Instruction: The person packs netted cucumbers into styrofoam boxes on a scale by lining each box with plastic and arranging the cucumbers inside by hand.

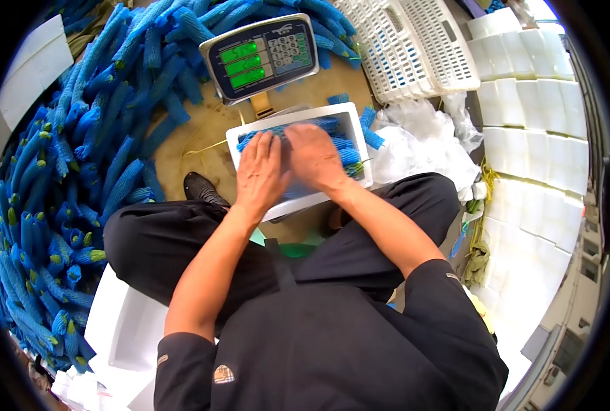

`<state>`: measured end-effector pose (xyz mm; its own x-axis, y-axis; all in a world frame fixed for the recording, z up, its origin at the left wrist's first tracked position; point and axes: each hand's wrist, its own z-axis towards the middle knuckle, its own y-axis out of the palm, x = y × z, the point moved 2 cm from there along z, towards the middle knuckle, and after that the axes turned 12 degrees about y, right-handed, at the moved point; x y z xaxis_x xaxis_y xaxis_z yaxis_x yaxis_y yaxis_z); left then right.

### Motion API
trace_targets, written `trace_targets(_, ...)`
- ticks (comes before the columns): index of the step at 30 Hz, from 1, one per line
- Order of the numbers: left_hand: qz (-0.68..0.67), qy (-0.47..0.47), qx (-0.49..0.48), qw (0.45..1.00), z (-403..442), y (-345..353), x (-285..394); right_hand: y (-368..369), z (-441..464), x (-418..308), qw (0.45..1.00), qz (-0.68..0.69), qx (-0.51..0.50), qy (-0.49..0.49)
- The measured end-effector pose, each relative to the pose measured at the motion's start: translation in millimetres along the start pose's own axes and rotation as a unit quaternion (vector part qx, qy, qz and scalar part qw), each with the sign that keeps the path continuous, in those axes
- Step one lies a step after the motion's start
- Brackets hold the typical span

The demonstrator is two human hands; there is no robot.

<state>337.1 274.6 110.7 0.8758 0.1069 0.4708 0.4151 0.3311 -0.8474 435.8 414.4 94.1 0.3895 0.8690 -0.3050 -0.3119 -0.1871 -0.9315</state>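
A white foam box [360,123] stands between my legs, with several long pieces in blue foam-net sleeves [346,152] lying across it. My left hand [262,171] rests on the left part of these pieces, its fingers stretched out and close together. Beside it, my right hand [314,156] is over the middle of the box; motion smears its fingers, so their grip is hidden. Just behind the box, a digital scale display [260,58] glows with green digits too blurred to read.
A large heap of blue-netted green produce [79,151] curves around the left and back. White plastic crates [414,48] stand at the back right, near clear plastic bags [421,147]. Stacked white foam boxes [531,151] line the right side. Another white foam box [130,322] sits at left front.
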Motion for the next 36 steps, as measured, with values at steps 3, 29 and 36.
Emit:
trace_targets(3, -0.006, 0.019, -0.058, 0.998, -7, 12, -15, 6, -11, -10, 0.999, 0.032, 0.014, 0.028)
trace_targets(29, -0.651, 0.294, 0.163, 0.681, 14, -215, 174, -260, -78, 34, 0.957, 0.117, 0.093, 0.249)
trace_targets(36, -0.687, 0.375, 0.14, 0.606, 2, -237, 193, -255, -134, 90, 0.934, 0.061, 0.123, 0.33)
